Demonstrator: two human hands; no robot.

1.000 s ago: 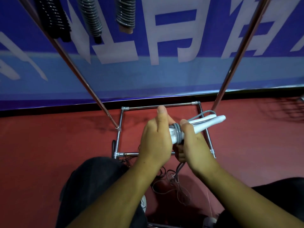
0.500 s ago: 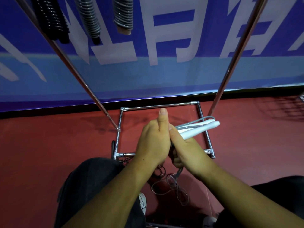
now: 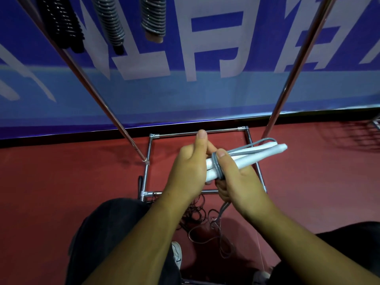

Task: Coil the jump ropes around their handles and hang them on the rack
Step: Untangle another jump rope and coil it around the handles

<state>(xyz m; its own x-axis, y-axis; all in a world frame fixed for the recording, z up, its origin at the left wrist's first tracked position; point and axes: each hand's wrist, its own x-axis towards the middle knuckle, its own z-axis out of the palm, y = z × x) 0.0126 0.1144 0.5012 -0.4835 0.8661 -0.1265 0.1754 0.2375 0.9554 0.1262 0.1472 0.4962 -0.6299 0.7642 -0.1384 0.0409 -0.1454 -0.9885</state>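
Holding the white handles (image 3: 257, 156) in my left hand (image 3: 188, 171), right hand (image 3: 242, 182) pinching the cord (image 3: 216, 166), I judged wraps needed laying snug beside that grip.

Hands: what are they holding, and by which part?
The white handles, paired. The left hand grips their near ends; the right hand wraps their middle, thumb pressing the gray cord wound there.
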